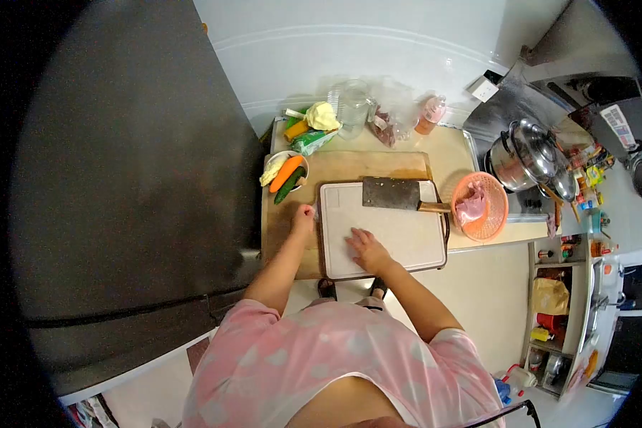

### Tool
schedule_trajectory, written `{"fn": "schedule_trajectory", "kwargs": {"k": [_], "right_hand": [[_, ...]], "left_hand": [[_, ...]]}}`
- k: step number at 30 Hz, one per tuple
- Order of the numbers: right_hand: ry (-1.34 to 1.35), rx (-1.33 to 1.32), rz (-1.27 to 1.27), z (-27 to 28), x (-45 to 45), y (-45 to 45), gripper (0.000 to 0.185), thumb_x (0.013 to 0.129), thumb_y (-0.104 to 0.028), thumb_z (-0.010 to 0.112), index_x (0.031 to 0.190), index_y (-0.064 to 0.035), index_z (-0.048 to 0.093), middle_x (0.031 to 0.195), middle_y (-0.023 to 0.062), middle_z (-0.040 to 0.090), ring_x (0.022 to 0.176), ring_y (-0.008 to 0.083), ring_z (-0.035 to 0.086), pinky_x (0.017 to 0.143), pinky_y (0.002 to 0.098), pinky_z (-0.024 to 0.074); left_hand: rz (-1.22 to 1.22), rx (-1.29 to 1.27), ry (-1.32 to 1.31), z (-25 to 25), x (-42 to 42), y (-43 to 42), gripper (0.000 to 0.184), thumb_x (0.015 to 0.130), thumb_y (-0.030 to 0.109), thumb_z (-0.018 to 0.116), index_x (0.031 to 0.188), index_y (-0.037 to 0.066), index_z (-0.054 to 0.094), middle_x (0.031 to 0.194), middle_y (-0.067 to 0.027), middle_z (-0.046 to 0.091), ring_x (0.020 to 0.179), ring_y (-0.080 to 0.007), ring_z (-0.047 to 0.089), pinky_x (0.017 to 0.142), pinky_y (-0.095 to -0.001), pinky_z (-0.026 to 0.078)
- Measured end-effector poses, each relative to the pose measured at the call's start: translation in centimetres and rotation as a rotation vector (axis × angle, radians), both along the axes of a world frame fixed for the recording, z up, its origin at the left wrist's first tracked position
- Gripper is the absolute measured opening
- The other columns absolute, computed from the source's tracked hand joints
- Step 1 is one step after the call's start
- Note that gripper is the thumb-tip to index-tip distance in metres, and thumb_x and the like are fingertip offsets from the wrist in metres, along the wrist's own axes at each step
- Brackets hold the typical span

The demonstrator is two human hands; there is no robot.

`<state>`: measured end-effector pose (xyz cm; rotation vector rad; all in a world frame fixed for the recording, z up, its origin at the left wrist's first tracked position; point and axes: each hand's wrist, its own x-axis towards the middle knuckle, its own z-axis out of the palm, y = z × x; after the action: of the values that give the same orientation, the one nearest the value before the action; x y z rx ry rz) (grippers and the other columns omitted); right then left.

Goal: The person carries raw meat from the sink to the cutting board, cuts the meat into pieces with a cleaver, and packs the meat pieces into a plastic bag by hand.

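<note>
A white cutting board with a dark rim lies in front of me on a larger wooden board. My right hand rests on its surface, fingers spread and holding nothing. Just off the board's left edge, my left hand is closed; a small pale bit shows at its fingers, too small to name. Across the board's far edge lies a cleaver, its wooden handle to the right. Beyond my left hand, a white bowl holds a carrot, a cucumber and a pale yellowish vegetable.
Raw meat sits in a pink plastic basket at the right. Farther right, a steel pot stands on the stove. Vegetables, a glass jar and a pink-capped bottle line the wall. A tall dark cabinet-like surface borders the left.
</note>
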<state>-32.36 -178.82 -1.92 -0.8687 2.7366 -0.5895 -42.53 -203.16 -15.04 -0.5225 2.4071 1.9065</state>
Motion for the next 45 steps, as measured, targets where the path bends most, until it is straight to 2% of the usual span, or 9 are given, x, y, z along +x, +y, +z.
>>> {"fn": "schedule_trajectory", "kwargs": {"k": [9,12,18,22,29,31,34,37,45], "right_hand": [[-0.157,0.189,-0.128,2.1,2.2,-2.8,0.079,0.074,-0.042,0.068,0.14,-0.016,0.034,0.149,0.0158,0.022,0.138,0.0359,0.018,0.11,0.0528,0.019],[0.071,0.169,0.185,2.7,2.5,-5.6,0.076,0.075,-0.05,0.066,0.138,-0.0179,0.039,0.15,0.0113,0.023,0.14,0.0332,0.014,0.109,0.0598,0.0126],[0.072,0.332,0.501,0.1,-0.4,-7.3,0.067,0.076,-0.061,0.058,0.128,-0.0184,0.052,0.146,0.005,0.031,0.14,0.0306,0.013,0.107,0.0625,0.0164],[-0.037,0.385,0.546,2.4,-1.8,-7.9,0.059,0.078,-0.055,0.06,0.124,-0.0188,0.054,0.141,0.0074,0.035,0.139,0.0284,0.017,0.105,0.0629,0.0214],[-0.228,-0.521,-0.048,1.6,-5.1,-4.5,0.049,0.074,-0.019,0.073,0.117,-0.0067,0.054,0.13,0.0148,0.042,0.122,0.0318,0.042,0.099,0.0443,0.0384],[-0.196,-0.75,-0.328,8.8,-4.8,-4.0,0.048,0.075,-0.013,0.072,0.118,-0.0047,0.052,0.126,0.0158,0.044,0.115,0.0312,0.047,0.094,0.0402,0.0433],[0.372,-0.723,-0.25,11.6,-5.6,-3.3,0.038,0.078,-0.007,0.066,0.114,-0.0024,0.054,0.115,0.0158,0.053,0.103,0.0288,0.056,0.084,0.0372,0.0479],[-0.156,-0.901,-0.293,9.4,-7.1,-1.2,0.03,0.082,-0.006,0.063,0.11,-0.0021,0.056,0.097,0.0135,0.06,0.09,0.0212,0.059,0.078,0.0316,0.049],[-0.338,-1.087,-0.599,10.4,-7.3,4.3,0.013,0.091,-0.014,0.057,0.095,-0.0018,0.056,0.08,0.0055,0.06,0.065,0.0106,0.055,0.058,0.026,0.0489]], "left_hand": [[0.029,0.455,-0.079,4.1,2.9,-0.7,0.004,0.089,0.013,0.058,0.09,0.009,0.057,0.082,0.0026,0.055,0.075,-0.011,0.049,0.073,-0.0249,0.043],[0.091,0.569,-0.131,5.4,3.0,-0.5,0.007,0.089,0.015,0.057,0.096,0.014,0.056,0.089,0.0038,0.052,0.082,-0.0113,0.049,0.077,-0.0291,0.043],[0.098,0.615,-0.105,5.8,4.0,-1.6,0.009,0.09,0.017,0.056,0.098,0.015,0.051,0.093,0.0042,0.048,0.088,-0.0109,0.047,0.08,-0.0311,0.042],[0.05,0.435,0.068,14.5,7.0,-1.4,0.006,0.093,0.017,0.053,0.097,0.013,0.05,0.09,0.0042,0.047,0.085,-0.0096,0.046,0.079,-0.0276,0.041],[0.164,0.563,0.14,24.1,7.0,-1.4,0.012,0.096,0.023,0.049,0.098,0.011,0.05,0.092,0.0017,0.051,0.084,-0.0104,0.051,0.078,-0.0266,0.042],[0.163,0.637,0.104,25.2,6.6,-0.2,0.013,0.096,0.024,0.05,0.099,0.011,0.049,0.095,0.0004,0.053,0.087,-0.0122,0.054,0.078,-0.0279,0.043],[0.167,0.922,0.029,27.1,6.1,2.6,0.015,0.096,0.025,0.05,0.102,0.011,0.048,0.099,-0.0018,0.055,0.093,-0.0163,0.057,0.079,-0.0312,0.045],[0.051,0.998,0.049,25.6,4.8,3.6,0.018,0.097,0.027,0.049,0.104,0.011,0.046,0.104,-0.0043,0.057,0.094,-0.0204,0.059,0.08,-0.0344,0.045],[-0.296,0.264,0.004,26.8,3.8,11.4,0.072,0.084,0.031,0.068,0.139,0.008,0.026,0.134,-0.0098,0.042,0.122,-0.0211,0.042,0.1,-0.0375,0.035]]}}
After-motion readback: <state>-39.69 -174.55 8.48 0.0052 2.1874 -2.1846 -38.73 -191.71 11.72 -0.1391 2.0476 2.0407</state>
